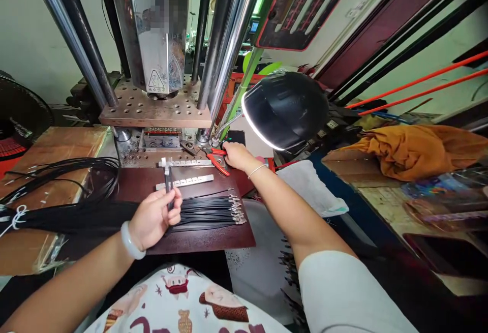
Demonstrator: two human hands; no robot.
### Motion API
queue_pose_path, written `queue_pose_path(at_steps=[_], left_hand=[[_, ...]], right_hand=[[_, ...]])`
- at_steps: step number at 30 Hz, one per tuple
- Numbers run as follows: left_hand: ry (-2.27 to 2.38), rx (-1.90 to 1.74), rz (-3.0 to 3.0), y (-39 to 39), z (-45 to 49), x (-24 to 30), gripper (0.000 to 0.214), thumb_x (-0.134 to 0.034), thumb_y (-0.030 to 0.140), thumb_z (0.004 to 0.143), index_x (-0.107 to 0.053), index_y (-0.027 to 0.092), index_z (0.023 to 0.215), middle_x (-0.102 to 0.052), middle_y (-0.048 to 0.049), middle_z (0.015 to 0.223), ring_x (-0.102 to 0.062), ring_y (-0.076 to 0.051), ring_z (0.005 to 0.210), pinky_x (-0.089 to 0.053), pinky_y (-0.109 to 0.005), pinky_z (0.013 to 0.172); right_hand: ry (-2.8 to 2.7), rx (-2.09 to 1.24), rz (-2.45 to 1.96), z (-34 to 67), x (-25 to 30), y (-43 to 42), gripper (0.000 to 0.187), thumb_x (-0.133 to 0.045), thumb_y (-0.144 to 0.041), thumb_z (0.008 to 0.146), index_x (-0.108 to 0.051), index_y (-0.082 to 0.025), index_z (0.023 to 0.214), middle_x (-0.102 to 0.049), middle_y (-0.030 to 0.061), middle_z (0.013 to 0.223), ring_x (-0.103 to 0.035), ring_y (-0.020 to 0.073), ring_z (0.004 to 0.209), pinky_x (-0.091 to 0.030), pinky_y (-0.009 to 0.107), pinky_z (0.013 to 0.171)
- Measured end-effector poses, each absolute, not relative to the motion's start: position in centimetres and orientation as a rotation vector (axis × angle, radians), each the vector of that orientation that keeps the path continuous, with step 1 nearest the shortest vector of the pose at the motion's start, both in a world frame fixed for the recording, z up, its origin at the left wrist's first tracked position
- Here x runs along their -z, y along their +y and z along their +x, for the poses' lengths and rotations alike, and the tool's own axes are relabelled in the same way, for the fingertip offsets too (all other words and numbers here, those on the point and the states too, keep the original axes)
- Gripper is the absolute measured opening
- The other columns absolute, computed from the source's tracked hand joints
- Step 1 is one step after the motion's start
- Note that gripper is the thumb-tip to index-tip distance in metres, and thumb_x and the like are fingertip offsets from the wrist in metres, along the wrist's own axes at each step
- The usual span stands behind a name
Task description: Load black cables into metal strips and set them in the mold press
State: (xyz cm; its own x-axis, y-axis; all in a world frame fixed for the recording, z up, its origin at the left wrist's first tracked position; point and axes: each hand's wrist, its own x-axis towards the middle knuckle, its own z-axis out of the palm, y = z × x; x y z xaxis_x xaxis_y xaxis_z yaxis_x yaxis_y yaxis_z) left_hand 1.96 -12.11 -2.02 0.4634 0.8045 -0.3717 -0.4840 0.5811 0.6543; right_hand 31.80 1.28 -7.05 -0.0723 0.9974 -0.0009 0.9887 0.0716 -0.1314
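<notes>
My left hand [158,213] is closed around a dark narrow piece with a pale, T-shaped top [166,162], held upright above the board. I cannot make out its exact kind. Below and beside this hand lies a bundle of black cables [206,211], with metal terminals [236,210] at their right ends. Two slotted metal strips lie behind the hand, the nearer metal strip [196,180] on the brown board [217,241]. My right hand [236,156] reaches to the lamp's foot, beside red-handled pliers [218,161]. Its fingertips are hard to see against dark things there.
A press head [160,63] with a hand-warning label stands over a perforated metal plate [156,115] between steel columns. A black lamp [290,109] overhangs the right side. Coiled black cables [102,175] rest on a cardboard-like box at left. A white cloth [314,188] lies right of the board.
</notes>
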Motion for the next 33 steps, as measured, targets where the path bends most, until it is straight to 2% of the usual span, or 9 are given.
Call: queue_pose_path(at_steps=[6,9,12,15,17,20,26,29,33], left_hand=[[0.771,-1.035,0.508,-11.8,2.5,4.2,0.025,-0.074,0.028,0.078,-0.058,0.012,0.088,-0.060,-0.0006,0.069,-0.043,-0.003,0.041,-0.031,-0.011,0.037],[0.797,-1.208,0.517,-11.6,3.3,4.6,0.030,-0.076,0.033,0.075,-0.054,0.015,0.084,-0.069,-0.0088,0.093,-0.068,-0.019,0.076,-0.056,-0.029,0.065],[0.793,-1.272,0.529,-11.6,4.8,4.9,0.029,-0.074,0.037,0.076,-0.056,0.014,0.078,-0.069,-0.0093,0.100,-0.067,-0.020,0.093,-0.052,-0.034,0.088],[0.774,-1.253,0.622,-12.0,5.6,5.1,0.030,-0.074,0.040,0.075,-0.057,0.015,0.075,-0.067,-0.0049,0.080,-0.064,-0.016,0.077,-0.049,-0.026,0.075],[0.779,-1.199,0.696,-12.4,5.3,5.1,0.030,-0.072,0.041,0.075,-0.057,0.015,0.077,-0.064,-0.0021,0.072,-0.060,-0.014,0.067,-0.047,-0.025,0.065],[0.852,-1.116,0.845,-12.8,4.2,5.1,0.029,-0.069,0.043,0.078,-0.058,0.016,0.080,-0.061,-0.0002,0.069,-0.055,-0.013,0.061,-0.044,-0.024,0.059],[0.862,-1.051,0.990,-12.5,2.4,4.6,0.029,-0.066,0.041,0.079,-0.062,0.013,0.084,-0.062,-0.0032,0.072,-0.056,-0.013,0.064,-0.044,-0.022,0.057],[0.865,-1.090,0.906,-12.4,1.3,3.2,0.032,-0.067,0.037,0.079,-0.059,0.015,0.101,-0.063,-0.0019,0.071,-0.049,-0.009,0.049,-0.037,-0.019,0.045],[0.806,-1.025,0.843,-12.7,-0.1,1.0,0.034,-0.064,0.047,0.084,-0.053,0.019,0.102,-0.056,0.0039,0.055,-0.029,-0.004,0.033,-0.018,-0.014,0.034]], right_hand=[[-2.167,-0.085,-2.190,32.0,4.0,-2.7,0.015,-0.048,-0.020,0.086,-0.061,-0.013,0.086,-0.067,0.0124,0.080,-0.060,0.0209,0.077,-0.038,0.028,0.068],[-1.868,-0.126,-2.051,29.5,3.1,-8.3,0.023,-0.052,-0.035,0.087,-0.049,-0.020,0.070,-0.051,-0.0014,0.058,-0.048,0.0140,0.056,-0.032,0.025,0.056],[-1.601,-0.222,-1.716,24.2,3.3,-13.7,0.033,-0.054,-0.038,0.086,-0.037,-0.022,0.063,-0.037,-0.0064,0.052,-0.037,0.0107,0.048,-0.030,0.025,0.051],[-1.487,-0.365,-1.367,19.0,3.8,-16.6,0.024,-0.055,-0.033,0.088,-0.044,-0.022,0.069,-0.052,-0.0001,0.071,-0.052,0.0145,0.065,-0.043,0.028,0.063],[-1.460,-0.580,-1.190,16.9,4.0,-17.2,0.012,-0.057,-0.032,0.087,-0.055,-0.022,0.095,-0.060,0.0081,0.106,-0.060,0.0207,0.094,-0.048,0.036,0.082],[-1.551,-1.067,-1.010,15.7,4.3,-17.4,0.052,-0.063,-0.035,0.084,-0.046,-0.027,0.133,-0.048,0.0096,0.140,-0.051,0.0261,0.123,-0.042,0.043,0.102],[-1.238,-1.264,-0.873,15.4,5.0,-18.2,0.049,-0.071,-0.030,0.073,-0.056,-0.028,0.120,-0.056,0.0055,0.128,-0.049,0.0262,0.123,-0.031,0.047,0.113],[-1.003,-1.256,-0.747,16.3,3.7,-17.5,0.036,-0.070,-0.021,0.070,-0.057,-0.029,0.103,-0.061,0.0016,0.099,-0.059,0.0201,0.092,-0.048,0.040,0.089],[-1.012,-1.167,-0.872,18.4,1.9,-15.9,0.042,-0.073,-0.019,0.066,-0.054,-0.026,0.103,-0.049,-0.0036,0.076,-0.050,0.0133,0.070,-0.044,0.028,0.065]])
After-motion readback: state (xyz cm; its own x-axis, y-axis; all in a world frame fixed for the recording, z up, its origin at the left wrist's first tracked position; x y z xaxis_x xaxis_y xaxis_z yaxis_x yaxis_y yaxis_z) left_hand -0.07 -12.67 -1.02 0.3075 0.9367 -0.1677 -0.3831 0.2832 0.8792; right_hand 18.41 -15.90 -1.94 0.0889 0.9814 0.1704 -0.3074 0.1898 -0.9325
